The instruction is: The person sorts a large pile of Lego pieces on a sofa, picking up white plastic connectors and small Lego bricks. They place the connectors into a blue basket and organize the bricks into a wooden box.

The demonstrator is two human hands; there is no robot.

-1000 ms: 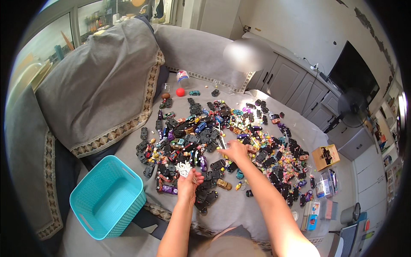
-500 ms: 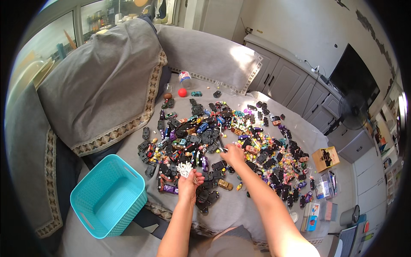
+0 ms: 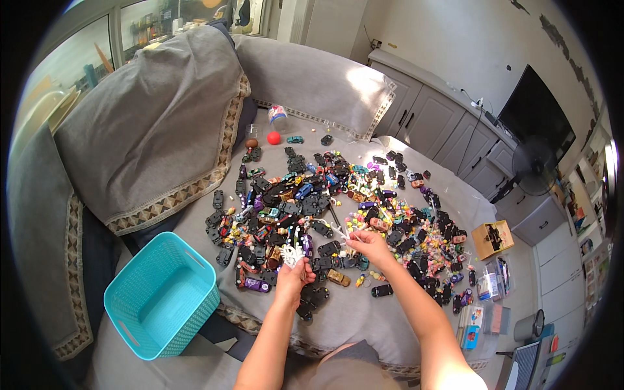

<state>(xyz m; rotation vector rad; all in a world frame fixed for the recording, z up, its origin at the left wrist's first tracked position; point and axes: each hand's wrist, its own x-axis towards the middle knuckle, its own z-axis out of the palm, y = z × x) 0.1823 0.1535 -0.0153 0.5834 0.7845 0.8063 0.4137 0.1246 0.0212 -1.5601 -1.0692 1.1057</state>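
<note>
My left hand [image 3: 294, 281] is closed around a bunched white cord [image 3: 292, 255], whose loops stick out above the fingers. To its right, my right hand [image 3: 372, 248] pinches a thin white strand [image 3: 338, 229]; whether it joins the bunch I cannot tell. Both hands are over a wide heap of toy cars [image 3: 315, 205], many lying with black undersides up. Small colourful figures [image 3: 429, 240] are mixed in, mostly on the right. A gold toy car [image 3: 338, 277] and a purple one [image 3: 257, 285] lie close to my hands.
A turquoise basket [image 3: 209, 286] stands at the left on the grey couch cover [image 3: 195, 214]. Beyond the heap are a red ball [image 3: 273, 138] and a clear jar [image 3: 277, 117]. To the right are a yellow box [image 3: 481, 242], clear containers [image 3: 489, 286] and a fan [image 3: 536, 166].
My right hand has drawn back a little toward me and to the right, lifting a white strand off the heap. The left hand and its bunch have shifted slightly right.
</note>
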